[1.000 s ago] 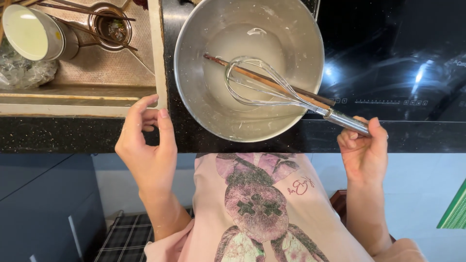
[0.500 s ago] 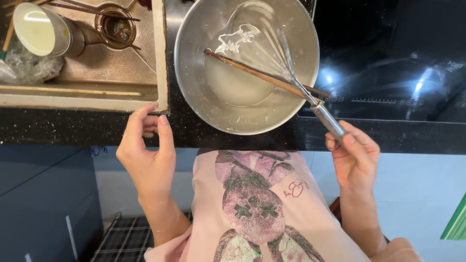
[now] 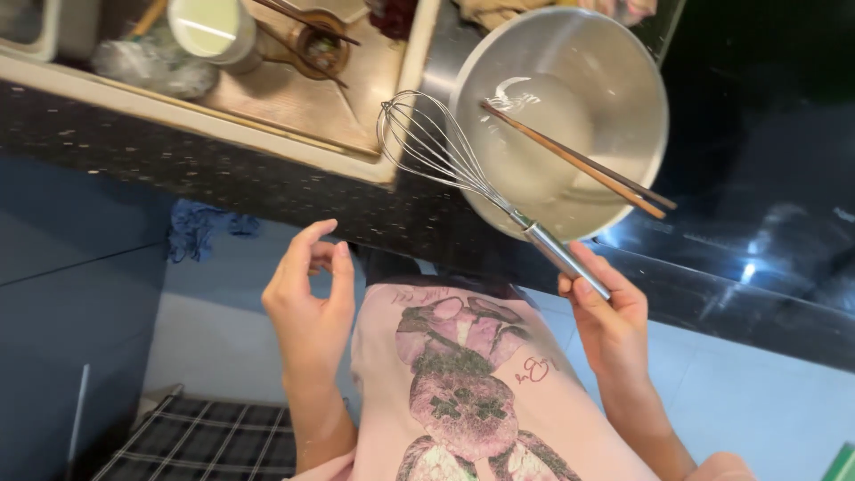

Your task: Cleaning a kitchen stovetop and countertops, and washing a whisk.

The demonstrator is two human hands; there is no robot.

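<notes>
The left hand (image 3: 307,298) hangs free below the table (image 3: 223,183) edge, fingers loosely curled and half open, holding nothing. Up and left of it, past the edge, lies the sink (image 3: 294,98), with one white cup (image 3: 209,27), one small brown cup (image 3: 319,49) crossed by two dark sticks, and a crumpled plastic bag (image 3: 147,64). The right hand (image 3: 606,312) is closed around the metal handle of one whisk (image 3: 445,151), whose wire head points up and left, out over the sink's near corner, clear of the bowl. Just above the right hand sits one steel bowl (image 3: 623,80) on the table, holding pale liquid. Two chopsticks (image 3: 579,162) lie across its right rim.
</notes>
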